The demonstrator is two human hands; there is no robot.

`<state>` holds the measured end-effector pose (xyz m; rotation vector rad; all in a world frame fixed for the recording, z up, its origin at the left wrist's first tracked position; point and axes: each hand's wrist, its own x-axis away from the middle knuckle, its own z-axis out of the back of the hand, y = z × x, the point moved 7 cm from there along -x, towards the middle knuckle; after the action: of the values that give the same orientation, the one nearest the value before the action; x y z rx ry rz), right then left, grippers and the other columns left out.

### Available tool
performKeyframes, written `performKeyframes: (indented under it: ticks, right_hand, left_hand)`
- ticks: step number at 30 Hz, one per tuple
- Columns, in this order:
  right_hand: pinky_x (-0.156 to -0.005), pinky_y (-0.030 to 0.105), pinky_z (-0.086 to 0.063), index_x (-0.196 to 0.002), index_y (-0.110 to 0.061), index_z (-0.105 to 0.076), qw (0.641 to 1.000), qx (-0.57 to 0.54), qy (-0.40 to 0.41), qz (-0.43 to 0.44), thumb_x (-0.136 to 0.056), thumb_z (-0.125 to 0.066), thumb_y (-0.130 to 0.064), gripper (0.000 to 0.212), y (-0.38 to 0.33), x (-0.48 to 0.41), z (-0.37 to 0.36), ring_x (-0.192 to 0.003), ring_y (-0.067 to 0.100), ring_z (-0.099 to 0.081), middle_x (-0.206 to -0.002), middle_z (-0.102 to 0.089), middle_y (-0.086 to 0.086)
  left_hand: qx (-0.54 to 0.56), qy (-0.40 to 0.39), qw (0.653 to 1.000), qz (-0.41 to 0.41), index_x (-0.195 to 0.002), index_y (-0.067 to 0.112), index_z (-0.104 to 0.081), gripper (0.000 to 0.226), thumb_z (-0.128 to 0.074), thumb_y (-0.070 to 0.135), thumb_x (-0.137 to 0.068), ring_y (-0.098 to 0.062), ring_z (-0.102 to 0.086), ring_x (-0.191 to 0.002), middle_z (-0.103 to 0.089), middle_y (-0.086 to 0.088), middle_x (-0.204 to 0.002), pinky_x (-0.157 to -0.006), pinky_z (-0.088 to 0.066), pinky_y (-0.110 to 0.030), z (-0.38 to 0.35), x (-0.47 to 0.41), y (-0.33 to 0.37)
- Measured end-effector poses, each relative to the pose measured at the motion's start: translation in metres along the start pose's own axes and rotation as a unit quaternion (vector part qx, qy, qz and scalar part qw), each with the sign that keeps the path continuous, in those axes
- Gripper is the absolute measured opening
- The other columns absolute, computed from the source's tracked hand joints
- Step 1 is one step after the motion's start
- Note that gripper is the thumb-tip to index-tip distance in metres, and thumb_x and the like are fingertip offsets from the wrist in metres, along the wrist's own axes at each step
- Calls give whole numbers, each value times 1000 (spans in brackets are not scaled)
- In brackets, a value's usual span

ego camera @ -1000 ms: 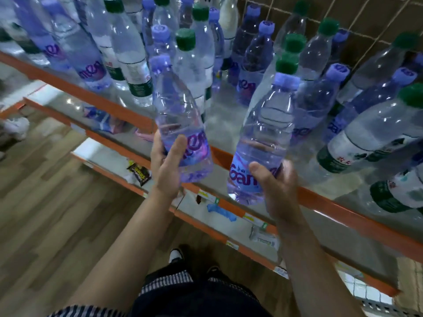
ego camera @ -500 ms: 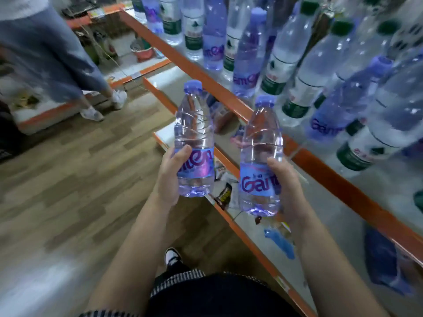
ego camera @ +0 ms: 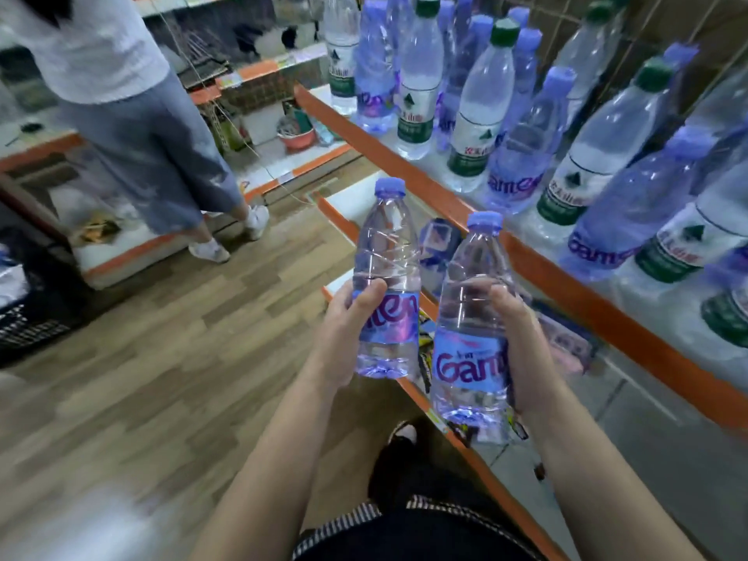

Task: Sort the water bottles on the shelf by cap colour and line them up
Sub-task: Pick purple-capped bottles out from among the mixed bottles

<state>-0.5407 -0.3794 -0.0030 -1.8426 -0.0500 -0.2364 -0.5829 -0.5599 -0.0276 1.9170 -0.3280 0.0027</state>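
Left-held bottle (ego camera: pixel 386 253), gripped by left hand (ego camera: pixel 344 338): blue label, purple "nten", first letters hidden under the thumb.

Right-held bottle (ego camera: pixel 471 301), gripped by right hand (ego camera: pixel 524 342): blue label, purple "Gan", remainder turned away; small print above illegible.

On shelf (ego camera: pixel 607 315):
- Purple-capped bottle (ego camera: pixel 522 155): "anten".
- Nearer purple bottle (ego camera: pixel 623 220): "Gant".
- Green-capped bottle (ego camera: pixel 475 115): green label with white characters and a triangle mark, too blurred to read.

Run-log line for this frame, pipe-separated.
left hand grips purple-cap bottle A | right hand grips purple-cap bottle B | both off shelf | green caps, purple caps mixed
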Motion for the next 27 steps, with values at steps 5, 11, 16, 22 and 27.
performKeyframes:
  ticks: [5,11,16,22,27]
  right_hand:
    - [-69,41,-58,-109,-12,-66,999,-13,-3,30,-46,-81,-70,87,-35,-81,-28,-75,26,-72,-88,-75,10]
    - [-72,47,-56,-102,-21,-72,996,-15,17,82,-59,-73,-65,62,-115,-168,-56,-82,31,-72,-97,-74,9]
    - [-65,43,-58,-90,-28,-74,988,13,42,147,-81,-50,-46,31,-185,-212,-73,-77,26,-72,-88,-74,6]
    - [-61,38,-59,-100,-22,-69,970,38,80,226,-79,-55,-44,33,-249,-261,-91,-74,24,-72,-85,-74,7]
    - [-63,34,-57,-117,-13,-60,947,72,109,294,-83,-67,-44,47,-293,-304,-102,-78,18,-71,-89,-72,3]
  left_hand:
    - [-15,-31,999,-18,-120,0,-56,93,-83,61,-56,-28,-68,-87,-68,-17,-102,-78,-56,-40,5,-79,38]
    - [-34,-76,995,-55,-116,6,-59,85,-84,60,-54,-31,-66,-92,-68,-18,-105,-84,-53,-44,-4,-176,111]
    - [-27,-117,988,-98,-105,17,-64,73,-86,58,-48,-23,-70,-80,-71,-9,-92,-71,-57,-36,-16,-232,177]
    - [-43,-187,977,-93,-111,12,-67,81,-79,68,-53,-31,-68,-100,-72,-12,-108,-92,-53,-48,-37,-310,253]
    - [-80,-279,953,-91,-106,13,-61,60,-68,56,-64,-30,-62,-90,-62,-19,-101,-91,-49,-56,-62,-386,307]
